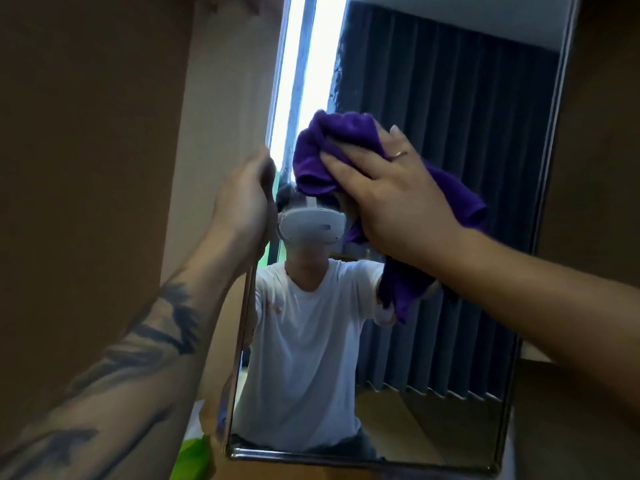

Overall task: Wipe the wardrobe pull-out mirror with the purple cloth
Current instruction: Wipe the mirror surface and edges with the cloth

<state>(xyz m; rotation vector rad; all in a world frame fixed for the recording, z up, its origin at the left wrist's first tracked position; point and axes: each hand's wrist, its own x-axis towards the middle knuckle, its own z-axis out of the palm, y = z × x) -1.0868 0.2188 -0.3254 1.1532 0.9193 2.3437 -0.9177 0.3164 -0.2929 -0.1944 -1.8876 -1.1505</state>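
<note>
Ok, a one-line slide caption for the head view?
Right hand presses purple cloth against pull-out mirror; left hand grips its left edge.

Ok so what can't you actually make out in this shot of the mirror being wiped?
- Glass under the purple cloth: covered by the cloth and the right hand, head view.
- Fingertips of the left hand: curled behind the edge of the mirror.
- Mirror's top: cut off by the frame's upper edge.
- Smears or dust on the glass: too blurred to judge.
</note>
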